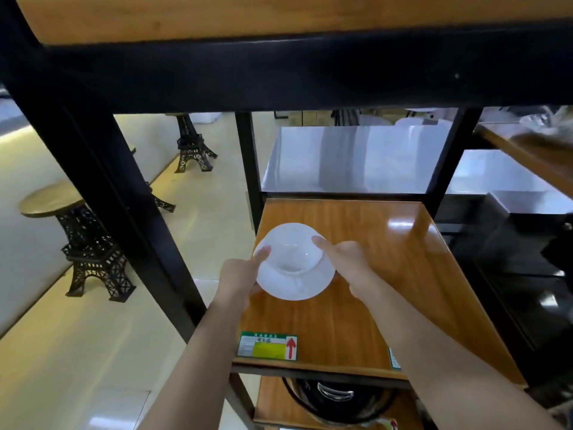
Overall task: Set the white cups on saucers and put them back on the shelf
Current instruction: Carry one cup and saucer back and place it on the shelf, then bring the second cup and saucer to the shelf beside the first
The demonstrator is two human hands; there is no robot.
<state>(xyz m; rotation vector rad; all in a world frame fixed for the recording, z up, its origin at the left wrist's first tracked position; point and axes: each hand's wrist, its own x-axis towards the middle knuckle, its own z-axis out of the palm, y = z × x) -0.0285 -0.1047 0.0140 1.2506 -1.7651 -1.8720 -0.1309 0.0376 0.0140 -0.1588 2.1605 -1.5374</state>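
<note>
A white cup sits on a white saucer, over the left part of the wooden shelf board. My left hand grips the saucer's left edge, with the thumb against the cup's rim. My right hand holds the right side, its thumb lying on the cup's rim. Whether the saucer rests on the board or hovers just above it cannot be told.
The black shelf frame has a thick post on the left and an upper board overhead. A green and yellow label is stuck at the board's front edge. A dark pot sits on the shelf below. Eiffel-tower stools stand on the floor at the left.
</note>
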